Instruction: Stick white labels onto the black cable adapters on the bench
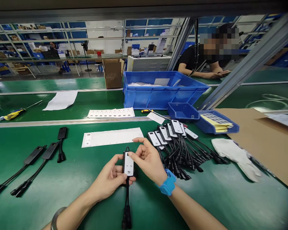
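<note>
My left hand point(112, 177) is closed around a small black controller box point(129, 166) with a white label on its face and black cables hanging toward me. The thumb of my right hand point(148, 159) presses on the label's upper edge, while its index finger is stretched out and the other fingers curl. Just beyond lies a white label sheet point(115, 136) with one label left at its left end. Right of my hands is a pile of labelled controllers point(166, 132) with tangled cables point(182, 156). Several controllers without white labels point(50, 150) lie on the left.
A large blue bin point(165, 92) stands at the back, with a small blue tray point(183, 111) and another tray point(232, 126) holding yellow-backed labels before it. A white glove point(236, 156), cardboard point(261, 137) and screwdriver point(16, 113) lie around. A co-worker point(206, 54) sits beyond the metal post.
</note>
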{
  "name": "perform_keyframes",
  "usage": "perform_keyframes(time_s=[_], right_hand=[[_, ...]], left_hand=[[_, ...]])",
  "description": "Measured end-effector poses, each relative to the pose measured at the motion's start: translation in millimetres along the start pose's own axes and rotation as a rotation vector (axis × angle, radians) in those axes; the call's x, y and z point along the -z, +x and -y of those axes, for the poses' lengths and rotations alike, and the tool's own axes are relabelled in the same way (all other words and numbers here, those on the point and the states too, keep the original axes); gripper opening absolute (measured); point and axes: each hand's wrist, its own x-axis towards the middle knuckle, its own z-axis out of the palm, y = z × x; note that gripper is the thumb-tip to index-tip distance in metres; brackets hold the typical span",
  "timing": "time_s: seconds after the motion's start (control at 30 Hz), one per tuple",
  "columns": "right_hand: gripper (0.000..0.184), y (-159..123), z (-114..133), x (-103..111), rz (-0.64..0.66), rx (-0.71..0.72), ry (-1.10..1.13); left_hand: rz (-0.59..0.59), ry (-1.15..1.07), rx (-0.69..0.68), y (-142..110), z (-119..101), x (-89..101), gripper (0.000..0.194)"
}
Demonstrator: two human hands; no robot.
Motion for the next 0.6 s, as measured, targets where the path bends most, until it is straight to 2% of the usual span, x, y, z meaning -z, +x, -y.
perform_keyframes(time_s=[0.07,0.17,0.27,0.37,0.5,0.53,0.6], right_hand=[[0.039,2,-3,1,0.03,0.006,-0.031],[0.032,4,-10,-1,0.11,0.02,-0.092],[0.037,2,-17,-10,0.235,0.027,-0.082],[0.056,-5,-19,-20,0.329,0.024,-0.028],[0.103,-10,-17,-24,0.396,0.011,0.052],[0.104,-11,-16,-24,0.411,0.001,0.08],[0.083,-9,-18,-23,0.416,-0.013,0.124]], left_hand=[[-0.004,-0.018,-0.003,-1,0,0.3,0.05],[-0.034,-0.058,0.001,-1,-2,2.2,0.047],[-0.098,-0.118,0.0,0,-4,5.6,0.036],[-0.138,-0.162,-0.017,2,-4,8.5,0.029],[-0.17,-0.189,-0.016,5,-1,9.1,0.032],[-0.173,-0.187,-0.016,5,0,9.0,0.033],[-0.18,-0.155,-0.025,5,2,9.1,0.038]])
